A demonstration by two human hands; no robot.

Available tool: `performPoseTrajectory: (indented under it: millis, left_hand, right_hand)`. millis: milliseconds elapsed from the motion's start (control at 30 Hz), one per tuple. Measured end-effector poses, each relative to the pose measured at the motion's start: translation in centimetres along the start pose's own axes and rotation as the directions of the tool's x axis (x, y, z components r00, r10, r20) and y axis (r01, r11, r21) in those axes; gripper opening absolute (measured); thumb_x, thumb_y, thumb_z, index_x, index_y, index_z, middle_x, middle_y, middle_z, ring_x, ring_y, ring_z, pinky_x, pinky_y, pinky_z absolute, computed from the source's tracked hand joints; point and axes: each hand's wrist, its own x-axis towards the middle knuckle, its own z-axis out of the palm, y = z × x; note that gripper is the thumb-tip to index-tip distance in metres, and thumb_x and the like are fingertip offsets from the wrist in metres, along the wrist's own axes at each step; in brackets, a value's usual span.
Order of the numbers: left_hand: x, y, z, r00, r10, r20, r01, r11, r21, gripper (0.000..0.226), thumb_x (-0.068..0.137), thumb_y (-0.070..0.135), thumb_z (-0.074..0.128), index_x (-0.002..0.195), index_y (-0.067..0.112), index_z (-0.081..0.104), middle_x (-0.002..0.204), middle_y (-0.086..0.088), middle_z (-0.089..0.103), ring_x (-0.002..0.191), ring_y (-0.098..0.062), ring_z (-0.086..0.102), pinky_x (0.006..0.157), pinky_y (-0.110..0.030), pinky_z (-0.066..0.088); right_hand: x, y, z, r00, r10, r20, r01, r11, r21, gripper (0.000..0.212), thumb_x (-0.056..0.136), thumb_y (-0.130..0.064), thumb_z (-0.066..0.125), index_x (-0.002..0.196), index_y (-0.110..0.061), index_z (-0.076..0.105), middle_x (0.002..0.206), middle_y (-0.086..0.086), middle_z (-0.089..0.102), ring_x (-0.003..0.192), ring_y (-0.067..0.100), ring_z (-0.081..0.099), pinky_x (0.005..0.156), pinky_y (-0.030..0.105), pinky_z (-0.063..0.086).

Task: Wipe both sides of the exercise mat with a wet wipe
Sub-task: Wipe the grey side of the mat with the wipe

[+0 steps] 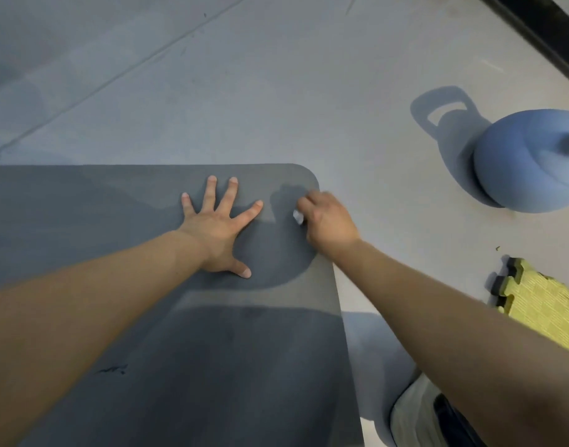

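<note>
The dark grey exercise mat [83,221] lies flat on the floor [276,91], filling the near left, with its rounded far-right corner just beyond my hands. My left hand [217,233] presses on it, palm down, fingers spread straight. Just right of it, at the mat's right edge, my right hand [328,221] curls round a white wet wipe [297,217] (only a scrap shows). Far right stands a blue kettlebell [528,162]; nearer, a yellow foam tile [541,301].
</note>
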Motion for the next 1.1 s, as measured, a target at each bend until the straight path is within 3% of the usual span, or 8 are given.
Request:
performPoseTrajectory:
  millis: [167,300,433,533,667,833,967,1100]
  left_hand:
    - [-1.6,0.5,1.9,0.993,0.075,-0.087,-0.075,0.997,-0.001,0.108,0.085,0.07,0.059,0.159,0.032,-0.009,0.163,0.0,-0.03,0.15,-0.033,-0.028,0.121,-0.062,0.002]
    - [-2.2,1.3,2.4,0.988,0.11,-0.108,-0.117,0.991,-0.062,0.091,0.093,0.054,0.061,0.159,0.04,0.001,0.165,0.002,-0.024,0.151,-0.031,-0.024,0.125,-0.053,0.001]
    - [-2.3,2.0,1.9,0.991,0.128,-0.045,-0.132,0.988,-0.084,0.078,0.098,0.041,0.06,0.155,0.052,0.008,0.165,0.006,-0.026,0.149,-0.035,-0.028,0.122,-0.061,0.0]
    - [-2.2,2.4,1.5,0.994,0.109,-0.003,-0.108,0.989,-0.103,0.079,0.097,0.037,0.062,0.154,0.054,0.01,0.164,0.007,-0.026,0.148,-0.036,-0.03,0.12,-0.065,-0.001]
    - [-1.9,2.2,1.7,0.993,0.118,-0.003,-0.118,0.987,-0.108,0.079,0.095,0.039,0.063,0.154,0.055,0.011,0.164,0.007,-0.026,0.148,-0.036,-0.03,0.119,-0.067,0.0]
    - [-2.0,2.0,1.8,0.992,0.129,-0.015,-0.13,0.987,-0.095,0.079,0.096,0.041,0.06,0.153,0.056,0.009,0.165,0.007,-0.026,0.149,-0.035,-0.028,0.12,-0.066,0.001]
    - [-2.6,2.0,1.6,0.992,0.128,-0.005,-0.128,0.991,-0.04,0.085,0.091,0.053,0.056,0.154,0.055,-0.001,0.163,0.005,-0.03,0.149,-0.035,-0.029,0.121,-0.065,0.002]
    - [-3.6,2.5,2.3,0.991,0.133,0.025,-0.134,0.989,0.054,0.116,0.069,0.087,0.055,0.152,0.05,-0.017,0.158,0.001,-0.04,0.145,-0.037,-0.035,0.119,-0.067,0.0]
  right_hand:
    - [3.0,0.4,-0.6,0.98,0.191,-0.058,-0.191,0.982,0.008,0.027,0.066,0.016,0.054,0.082,-0.003,0.064,0.084,0.018,0.06,0.075,0.037,0.055,0.061,0.03,0.028]
    - [-5.1,-1.5,0.0,1.0,0.007,-0.003,-0.007,0.998,0.065,0.024,0.064,0.007,0.055,0.082,-0.008,0.061,0.083,0.014,0.057,0.075,0.035,0.054,0.063,0.035,0.041]
    - [-15.6,-3.2,-0.5,0.966,-0.191,0.174,0.168,0.976,0.139,0.022,0.068,0.005,0.052,0.083,-0.01,0.059,0.088,0.01,0.055,0.077,0.03,0.05,0.068,0.038,0.044]
    - [-16.4,-2.7,-0.7,0.931,-0.274,0.24,0.25,0.96,0.128,0.018,0.07,0.002,0.047,0.08,-0.01,0.056,0.088,0.009,0.055,0.075,0.026,0.045,0.065,0.036,0.041]
    - [-10.2,-0.3,0.1,0.979,-0.154,0.133,0.149,0.988,0.043,0.025,0.063,-0.001,0.047,0.082,-0.009,0.06,0.09,0.013,0.058,0.073,0.032,0.05,0.064,0.037,0.046]
    - [-7.5,0.9,0.3,0.995,0.084,-0.044,-0.083,0.996,0.041,0.029,0.062,0.018,0.057,0.078,-0.005,0.06,0.082,0.013,0.056,0.069,0.033,0.051,0.057,0.038,0.046]
    - [-13.1,-1.0,0.4,0.998,-0.053,0.04,0.049,0.994,0.099,0.03,0.065,0.013,0.055,0.084,-0.009,0.061,0.086,0.01,0.055,0.074,0.032,0.051,0.064,0.036,0.046]
    - [-20.4,-2.9,-0.5,0.935,-0.262,0.24,0.237,0.963,0.129,0.021,0.066,-0.003,0.051,0.084,-0.012,0.054,0.088,0.008,0.051,0.074,0.026,0.045,0.066,0.035,0.041]
